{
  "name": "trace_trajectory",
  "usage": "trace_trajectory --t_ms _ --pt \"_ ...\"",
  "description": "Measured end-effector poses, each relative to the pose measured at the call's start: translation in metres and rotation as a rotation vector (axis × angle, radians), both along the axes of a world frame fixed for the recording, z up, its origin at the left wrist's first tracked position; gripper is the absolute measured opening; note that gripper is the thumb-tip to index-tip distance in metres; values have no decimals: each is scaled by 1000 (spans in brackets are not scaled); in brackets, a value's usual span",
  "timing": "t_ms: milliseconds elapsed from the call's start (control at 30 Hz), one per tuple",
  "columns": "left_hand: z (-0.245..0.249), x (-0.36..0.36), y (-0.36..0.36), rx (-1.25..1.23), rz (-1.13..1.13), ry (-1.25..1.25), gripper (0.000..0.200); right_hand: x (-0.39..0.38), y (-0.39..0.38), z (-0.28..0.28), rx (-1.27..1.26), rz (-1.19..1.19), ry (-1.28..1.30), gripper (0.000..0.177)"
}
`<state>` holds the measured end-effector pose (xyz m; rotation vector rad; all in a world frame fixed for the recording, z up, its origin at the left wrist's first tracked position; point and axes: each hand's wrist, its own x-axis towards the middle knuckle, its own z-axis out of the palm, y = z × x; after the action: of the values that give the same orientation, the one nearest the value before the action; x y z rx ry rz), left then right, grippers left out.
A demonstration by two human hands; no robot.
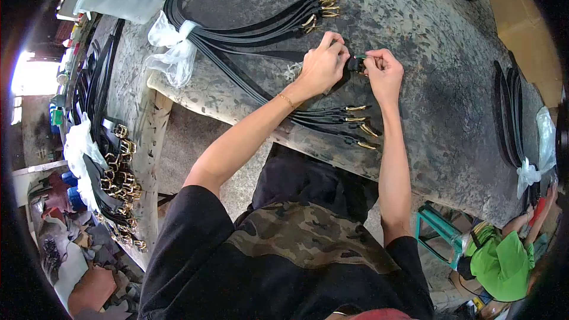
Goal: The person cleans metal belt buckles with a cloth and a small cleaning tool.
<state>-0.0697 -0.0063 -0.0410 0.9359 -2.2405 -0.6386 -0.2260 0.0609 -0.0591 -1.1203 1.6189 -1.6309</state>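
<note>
My left hand is closed, its fingers curled round a black belt that runs in from the tied bundle. My right hand pinches the dark end of that belt, just right of my left fingers. A small bit of green shows at the right fingertips; what it is I cannot make out. Above my hands lie several black belts of the same bundle, with gold-coloured metal ends. More gold ends lie below, near the table edge. White plastic ties the bundle at the left.
The worn grey table curves around me. More tied belts lie at its right side. Belts with gold buckles hang at the left over leather scraps. A person in a green top works at lower right, near a green metal frame.
</note>
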Motion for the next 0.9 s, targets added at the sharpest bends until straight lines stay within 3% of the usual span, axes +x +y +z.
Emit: trace_trajectory --t_ms 67,133,167,200,267,500,633,700,900 --pt "-3 4 -4 38 -9 18 13 1 2 3 14 13 -58 6" --pt "-6 13 -17 366 -132 191 17 1 2 8 9 17 -112 7" --pt "13 19 -18 569 -157 122 19 0 1 6 6 19 -113 7" --pt "13 25 -21 564 -156 119 19 -2 0 3 -16 19 -113 7" --pt "13 32 -26 795 -283 295 18 -1 -1 3 -41 22 -116 7" --pt "8 36 -27 967 -124 454 11 -2 -2 -1 -63 30 -119 7" --pt "7 34 -25 840 -56 390 18 -3 -2 -4 -95 42 -127 7" --pt "6 33 -20 294 -140 57 31 -2 0 2 -78 34 -153 7" --pt "7 24 -1 115 -111 52 23 -4 0 -3 -91 32 -217 7"
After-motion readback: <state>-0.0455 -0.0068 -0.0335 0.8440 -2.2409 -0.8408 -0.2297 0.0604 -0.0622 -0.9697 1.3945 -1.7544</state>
